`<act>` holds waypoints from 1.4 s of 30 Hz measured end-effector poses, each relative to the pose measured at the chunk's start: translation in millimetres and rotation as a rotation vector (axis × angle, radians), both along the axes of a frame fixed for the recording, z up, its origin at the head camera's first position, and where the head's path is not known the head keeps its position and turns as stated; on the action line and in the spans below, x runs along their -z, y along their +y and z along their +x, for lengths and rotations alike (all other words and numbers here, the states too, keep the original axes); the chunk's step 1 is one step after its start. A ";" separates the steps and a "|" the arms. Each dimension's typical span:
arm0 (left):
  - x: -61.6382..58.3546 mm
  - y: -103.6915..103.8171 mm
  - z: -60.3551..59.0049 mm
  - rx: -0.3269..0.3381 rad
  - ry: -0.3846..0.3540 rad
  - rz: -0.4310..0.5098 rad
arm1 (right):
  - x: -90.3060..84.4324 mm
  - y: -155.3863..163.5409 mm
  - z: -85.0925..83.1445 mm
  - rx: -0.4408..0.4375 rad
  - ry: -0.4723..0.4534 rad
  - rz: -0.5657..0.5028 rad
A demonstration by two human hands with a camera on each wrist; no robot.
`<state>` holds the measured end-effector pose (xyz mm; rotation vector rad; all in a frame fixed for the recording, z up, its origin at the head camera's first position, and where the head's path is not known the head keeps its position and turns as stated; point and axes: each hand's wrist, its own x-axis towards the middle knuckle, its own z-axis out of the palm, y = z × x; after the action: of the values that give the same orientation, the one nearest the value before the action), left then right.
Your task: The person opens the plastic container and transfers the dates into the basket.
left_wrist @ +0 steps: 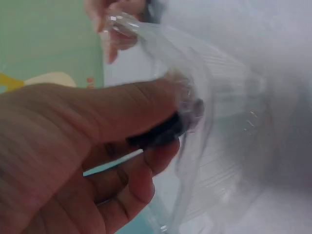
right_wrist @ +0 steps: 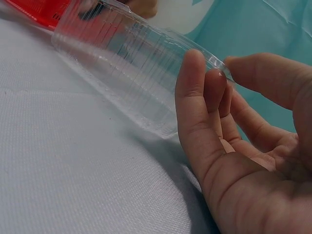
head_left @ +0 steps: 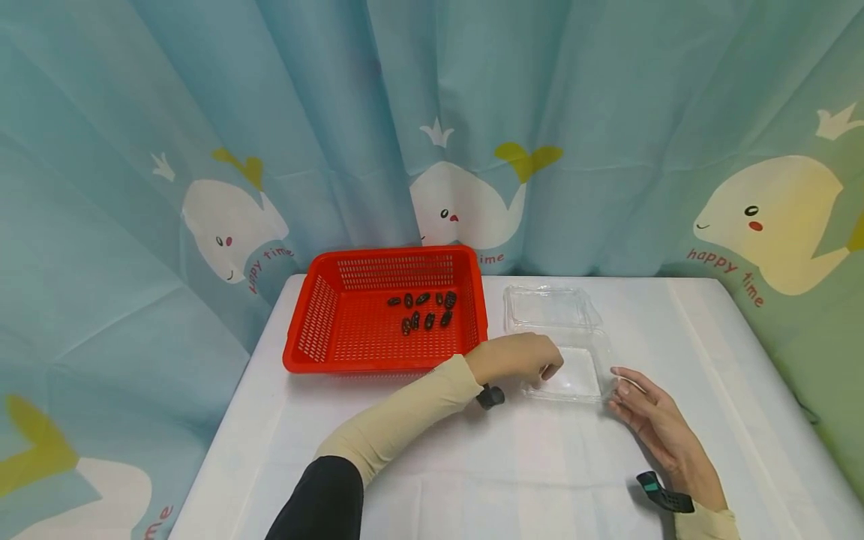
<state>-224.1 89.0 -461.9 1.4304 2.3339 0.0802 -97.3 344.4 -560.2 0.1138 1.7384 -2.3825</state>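
Note:
A clear plastic clamshell box point(head_left: 571, 375) lies open on the table, its lid point(head_left: 547, 307) folded back behind it. My left hand point(head_left: 528, 357) reaches over the near-left part of the box. In the left wrist view, its thumb and fingers pinch a dark, elongated date point(left_wrist: 158, 132), partly hidden by the thumb. At the box's right side, my right hand point(head_left: 656, 416) pinches the rim between thumb and fingers; the right wrist view shows the clear wall point(right_wrist: 131, 73) slanting away from those fingertips. Several dark brown dates point(head_left: 429, 320) lie in the red basket.
A red perforated plastic basket point(head_left: 385, 368) stands on the white table point(head_left: 472, 480), left of the box and beside my left forearm. Behind the table's far edge hangs a blue-green curtain point(head_left: 607, 112) printed with whales.

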 end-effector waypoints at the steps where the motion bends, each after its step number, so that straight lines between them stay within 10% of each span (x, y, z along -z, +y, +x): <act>1: -1.9 -0.9 -1.1 0.004 -0.030 0.016 | -0.2 -0.2 0.1 0.000 0.001 -0.003; 13: -27.8 -27.7 -21.4 0.014 -0.257 0.157 | 0.0 0.4 -0.7 0.007 -0.008 0.003; 21: -38.6 -60.1 -37.5 -0.101 -0.495 0.346 | -0.2 0.4 -1.1 0.009 -0.011 -0.005; 28: -35.7 -90.4 -46.7 -0.322 -0.699 0.508 | 0.0 0.5 -0.3 -0.005 -0.010 0.003; 37: -30.4 -122.1 -53.5 -0.761 -0.846 0.687 | 1.5 0.2 0.6 -0.004 -0.006 -0.006; 42: -31.1 -143.3 -55.3 -0.862 -0.891 0.749 | 1.1 0.0 0.5 -0.002 -0.007 -0.005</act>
<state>-279.3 -54.3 -430.8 0.2942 1.9494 1.5764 -96.8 344.3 -561.3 0.1192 1.7282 -2.3824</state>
